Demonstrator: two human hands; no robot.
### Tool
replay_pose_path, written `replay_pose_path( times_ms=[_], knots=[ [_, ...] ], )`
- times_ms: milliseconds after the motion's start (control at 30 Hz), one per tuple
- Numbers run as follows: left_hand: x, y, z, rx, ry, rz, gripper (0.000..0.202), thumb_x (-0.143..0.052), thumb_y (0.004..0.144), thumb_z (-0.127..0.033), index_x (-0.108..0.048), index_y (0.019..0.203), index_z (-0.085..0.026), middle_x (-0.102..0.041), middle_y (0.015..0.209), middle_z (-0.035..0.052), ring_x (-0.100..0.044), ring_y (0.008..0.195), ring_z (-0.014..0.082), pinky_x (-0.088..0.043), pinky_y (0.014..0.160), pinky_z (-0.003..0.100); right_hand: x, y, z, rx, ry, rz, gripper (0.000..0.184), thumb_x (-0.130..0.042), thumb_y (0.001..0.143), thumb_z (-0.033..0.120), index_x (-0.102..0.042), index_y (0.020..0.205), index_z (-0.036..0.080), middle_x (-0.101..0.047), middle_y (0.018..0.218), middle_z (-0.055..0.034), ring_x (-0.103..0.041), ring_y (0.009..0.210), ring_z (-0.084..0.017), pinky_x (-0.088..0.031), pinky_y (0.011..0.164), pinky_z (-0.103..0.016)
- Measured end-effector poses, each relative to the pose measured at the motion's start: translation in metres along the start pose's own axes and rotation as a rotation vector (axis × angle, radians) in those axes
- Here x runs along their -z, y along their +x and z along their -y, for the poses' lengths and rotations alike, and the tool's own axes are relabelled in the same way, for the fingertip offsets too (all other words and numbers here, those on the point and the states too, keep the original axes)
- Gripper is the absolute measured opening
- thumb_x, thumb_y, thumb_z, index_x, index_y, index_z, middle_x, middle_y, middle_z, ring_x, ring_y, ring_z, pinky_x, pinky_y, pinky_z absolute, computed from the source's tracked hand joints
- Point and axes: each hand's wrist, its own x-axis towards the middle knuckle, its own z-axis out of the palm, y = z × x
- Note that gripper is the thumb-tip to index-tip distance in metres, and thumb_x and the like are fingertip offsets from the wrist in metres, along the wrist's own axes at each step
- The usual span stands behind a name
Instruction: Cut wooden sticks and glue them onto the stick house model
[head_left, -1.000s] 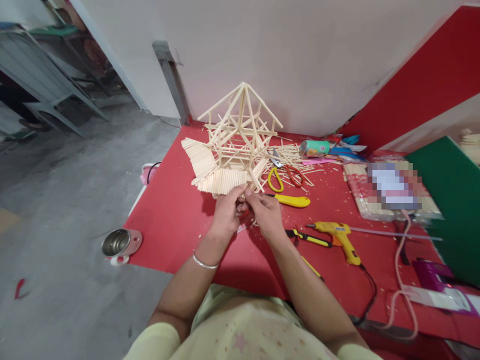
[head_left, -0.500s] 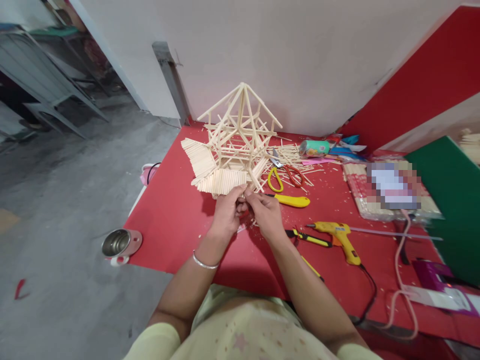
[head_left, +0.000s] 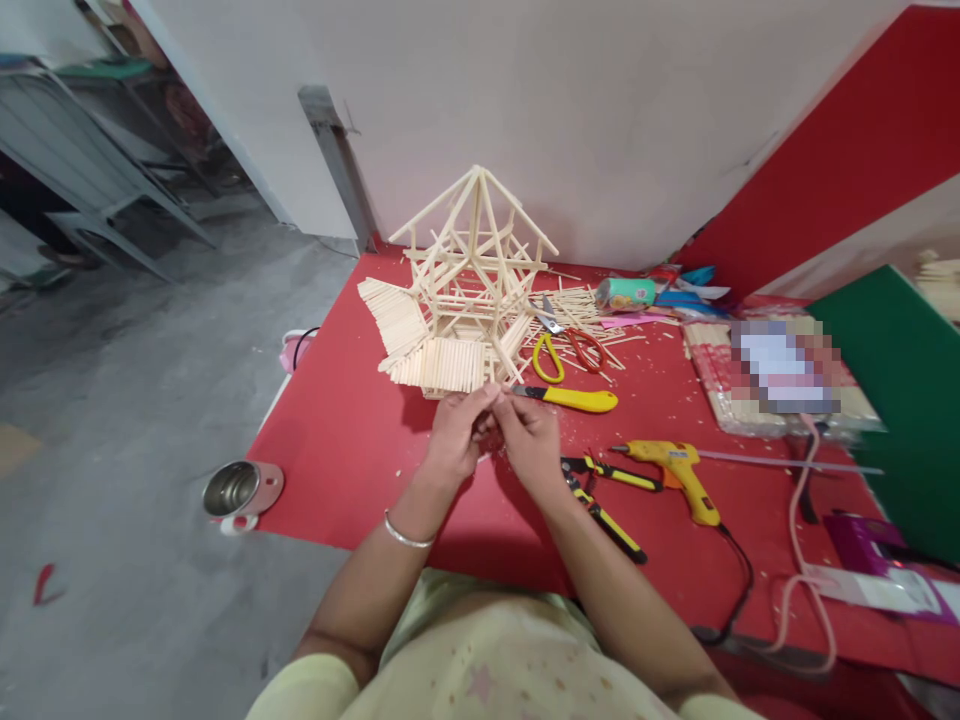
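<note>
My left hand point(head_left: 456, 435) and my right hand point(head_left: 529, 438) meet fingertip to fingertip just in front of a stick-built house model point(head_left: 465, 285) on the red table point(head_left: 345, 440). Both hands are pinched closed around a small thing between them, too hidden by the fingers to name. The fingertips lie at the lower edge of the model's slatted roof panel point(head_left: 442, 364). A silver bangle sits on my left wrist. Yellow-handled pliers point(head_left: 604, 505) lie just right of my right wrist.
A yellow utility knife point(head_left: 574, 399), scissors point(head_left: 570, 348) and loose sticks lie behind my right hand. A yellow glue gun point(head_left: 675, 475) with its cord sits to the right, beside stick packs point(head_left: 780, 385) and a green board point(head_left: 892, 400). A steel cup point(head_left: 231, 487) stands on the floor at left.
Both hands have drawn back a little toward me, still pinched together. The view shifted slightly left, and more of the pliers now shows beside my right wrist.
</note>
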Motion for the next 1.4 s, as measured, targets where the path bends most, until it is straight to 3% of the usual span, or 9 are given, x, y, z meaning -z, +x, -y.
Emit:
replay_pose_path(
  times_ms=[233,467,633,733,833,1000,1133,1267,1400],
  knots=[
    [0.015,-0.019,0.038,0.012,0.062,0.096,0.032,-0.082,0.078,-0.047,-0.078,0.089,-0.017,-0.062,0.068,0.0006,-0.05,0.056,0.0076,-0.037,0.051,0.019,0.029,-0.045,-0.022,0.024,-0.219,0.031,0.038,-0.057,0.1,0.048,-0.07,0.076,0.021,-0.07,0.074,-0.001,-0.063,0.069,-0.016,-0.048,0.068,-0.027],
    [-0.013,-0.017,0.051,-0.038,0.101,0.085,0.038,-0.088,0.072,-0.051,-0.078,0.087,-0.017,-0.071,0.076,0.0033,-0.061,0.066,0.0113,-0.05,0.063,0.023,0.08,-0.067,-0.01,0.049,-0.522,0.091,0.04,-0.046,0.106,0.047,-0.075,0.092,0.024,-0.076,0.087,-0.005,-0.07,0.081,-0.02,-0.052,0.077,-0.032],
    [-0.022,-0.018,0.052,-0.102,0.231,0.147,0.039,-0.085,0.077,-0.047,-0.076,0.1,-0.017,-0.071,0.071,0.0018,-0.063,0.062,0.0123,-0.053,0.064,0.025,0.132,-0.098,-0.008,0.137,-0.989,-0.051,0.034,-0.056,0.1,0.046,-0.075,0.119,0.025,-0.076,0.114,-0.0121,-0.069,0.109,-0.03,-0.053,0.096,-0.044],
    [-0.024,-0.018,0.06,-0.074,0.246,0.16,0.038,-0.085,0.076,-0.048,-0.074,0.094,-0.016,-0.072,0.074,0.0035,-0.065,0.061,0.0125,-0.054,0.064,0.026,0.152,-0.103,-0.014,0.12,-1.074,-0.07,0.035,-0.055,0.101,0.043,-0.074,0.124,0.025,-0.075,0.119,-0.0123,-0.069,0.111,-0.03,-0.054,0.096,-0.044],
    [-0.028,-0.016,0.065,-0.09,0.26,0.13,0.04,-0.085,0.076,-0.051,-0.074,0.092,-0.016,-0.072,0.075,0.0033,-0.066,0.062,0.0118,-0.054,0.063,0.024,0.158,-0.079,-0.013,0.142,-1.153,-0.031,0.036,-0.048,0.102,0.034,-0.073,0.125,0.021,-0.075,0.119,-0.0126,-0.067,0.111,-0.028,-0.053,0.099,-0.042],
    [-0.035,-0.012,0.063,-0.128,0.307,0.117,0.041,-0.084,0.077,-0.053,-0.073,0.089,-0.016,-0.07,0.073,0.002,-0.066,0.06,0.0111,-0.054,0.061,0.023,0.156,0.004,0.001,0.129,-1.461,0.145,0.046,-0.047,0.094,0.016,-0.067,0.135,0.016,-0.069,0.131,-0.0157,-0.061,0.12,-0.03,-0.047,0.102,-0.04],
    [-0.031,-0.008,0.07,-0.124,0.298,0.087,0.043,-0.083,0.076,-0.055,-0.072,0.091,-0.017,-0.068,0.07,0.0018,-0.062,0.053,0.0116,-0.05,0.05,0.023,0.15,0.067,-0.001,0.029,-1.473,0.157,0.044,-0.042,0.103,0.034,-0.063,0.138,0.02,-0.067,0.133,-0.0159,-0.062,0.121,-0.03,-0.049,0.097,-0.038],
    [-0.027,-0.002,0.076,-0.129,0.296,0.047,0.042,-0.083,0.076,-0.054,-0.074,0.094,-0.018,-0.069,0.071,0.0022,-0.062,0.054,0.0122,-0.048,0.046,0.022,0.134,0.118,-0.016,-0.073,-1.483,0.123,0.072,-0.053,0.097,0.059,-0.044,0.155,0.017,-0.059,0.144,-0.0215,-0.057,0.131,-0.035,-0.048,0.102,-0.043],
    [-0.025,-0.001,0.075,-0.131,0.309,0.023,0.041,-0.085,0.074,-0.053,-0.075,0.094,-0.018,-0.069,0.07,0.0011,-0.057,0.05,0.0098,-0.045,0.045,0.021,0.126,0.15,-0.023,-0.152,-1.537,0.17,0.074,-0.069,0.087,0.05,-0.049,0.148,0.012,-0.062,0.136,-0.0251,-0.059,0.127,-0.038,-0.048,0.102,-0.046]
  ],
)
